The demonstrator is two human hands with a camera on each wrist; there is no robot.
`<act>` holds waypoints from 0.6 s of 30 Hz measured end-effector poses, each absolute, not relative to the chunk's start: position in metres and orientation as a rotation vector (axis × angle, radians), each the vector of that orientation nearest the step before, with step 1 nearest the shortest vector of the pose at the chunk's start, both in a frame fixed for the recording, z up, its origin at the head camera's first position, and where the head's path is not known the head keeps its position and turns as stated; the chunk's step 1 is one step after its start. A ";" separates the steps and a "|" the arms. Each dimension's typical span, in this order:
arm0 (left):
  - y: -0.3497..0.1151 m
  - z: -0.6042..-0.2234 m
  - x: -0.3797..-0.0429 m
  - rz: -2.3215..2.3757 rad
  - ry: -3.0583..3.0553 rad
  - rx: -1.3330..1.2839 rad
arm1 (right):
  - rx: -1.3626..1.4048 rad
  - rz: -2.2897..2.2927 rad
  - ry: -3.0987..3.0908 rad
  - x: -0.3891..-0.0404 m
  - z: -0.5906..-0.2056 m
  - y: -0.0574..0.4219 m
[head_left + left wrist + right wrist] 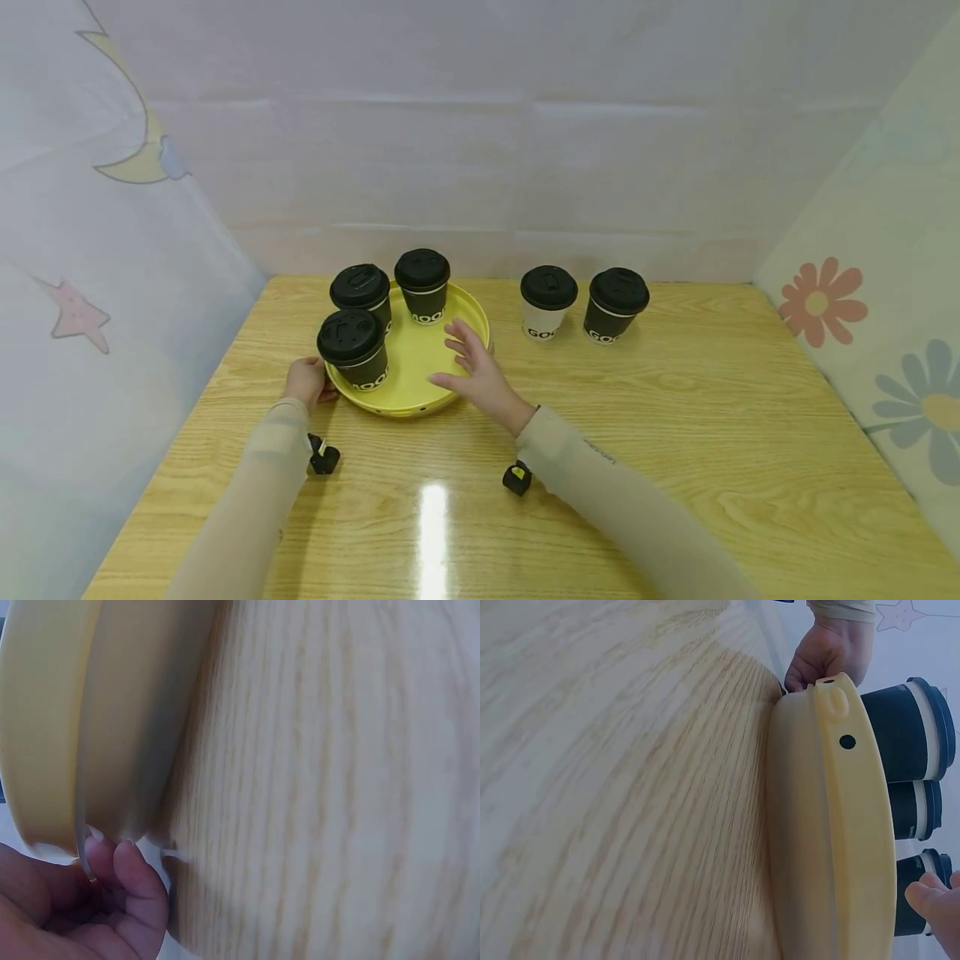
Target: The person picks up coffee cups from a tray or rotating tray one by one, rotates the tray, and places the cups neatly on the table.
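Observation:
My left hand (306,382) grips the left rim of a round yellow tray (420,371). In the left wrist view, the thumb and fingers (139,881) pinch the lip of the tray's edge. On the tray stand three dark paper cups with black lids: a front cup (362,367), one behind it (363,287), and a back cup (424,292). Over the tray's right side is my right hand (483,379), fingers spread and holding nothing. Its fingertips overlap the far cup (909,896) in the right wrist view.
Right of the tray on the wooden table (675,450) stand a white cup (542,321) and a dark cup (606,323), both lidded in black. A pale cloth wall (487,183) rises behind the table, with printed cloth (97,250) at the left side.

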State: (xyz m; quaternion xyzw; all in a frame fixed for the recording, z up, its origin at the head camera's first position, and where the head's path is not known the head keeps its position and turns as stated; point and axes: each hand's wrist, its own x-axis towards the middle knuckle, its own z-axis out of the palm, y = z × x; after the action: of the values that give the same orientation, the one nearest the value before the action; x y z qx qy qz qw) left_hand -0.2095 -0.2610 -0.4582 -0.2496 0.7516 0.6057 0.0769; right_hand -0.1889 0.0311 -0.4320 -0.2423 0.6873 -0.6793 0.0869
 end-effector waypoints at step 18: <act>-0.259 -0.452 -0.203 1.842 2.224 -0.731 | -0.714 -1.976 1.979 -0.181 -0.413 0.007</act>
State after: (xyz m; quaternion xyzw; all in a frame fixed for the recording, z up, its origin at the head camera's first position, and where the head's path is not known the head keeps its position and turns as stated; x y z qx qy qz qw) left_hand -0.2033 -0.2591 -0.4524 -0.2446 0.7441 0.6164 0.0814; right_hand -0.1805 0.0069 -0.4131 -0.2455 0.6800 -0.6790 0.1275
